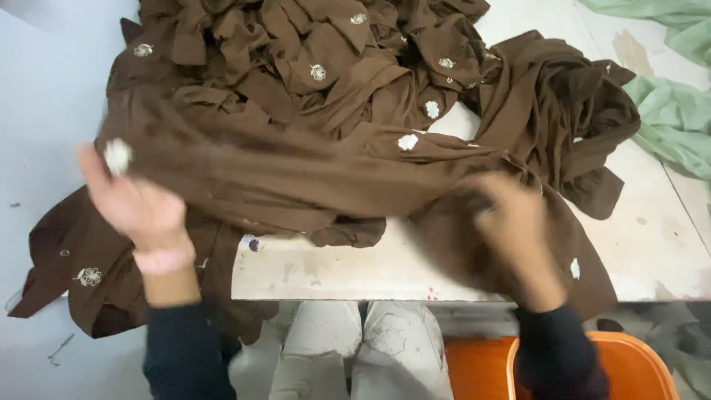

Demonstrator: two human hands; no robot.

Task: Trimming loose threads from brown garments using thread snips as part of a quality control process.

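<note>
seat: orange plastic chair (637,363) at bottom right, person's pale trousers (363,348) between the dark sleeves
left hand: left hand (141,207) raised at table's left edge, blurred; fingers curled onto the left end of the stretched brown garment (296,174), a white embroidered flower (117,155) showing at the fingertips; pink cuff (164,259) at the wrist above a dark sleeve
right hand: right hand (515,226) low on the right, blurred, back of hand up; fingers closed into the brown cloth near its right end, exact pinch cannot be told
held piece: brown garment pulled out sideways between both hands, lifted just above the near table edge, part of it drooping in the middle
table: worn white work table (333,270), scuffed and stained, near edge bare below the cloth
hanging cloth: brown fabric with a flower motif (89,276) hangs off the table's left side, below the left hand
pile: heap of brown embroidered garments (333,59) behind the held piece, crumpled, small pale flowers scattered over it, spreading to the right side
far right: pale green fabric (678,118) lying on the table's far right corner, just beside the brown heap
</note>
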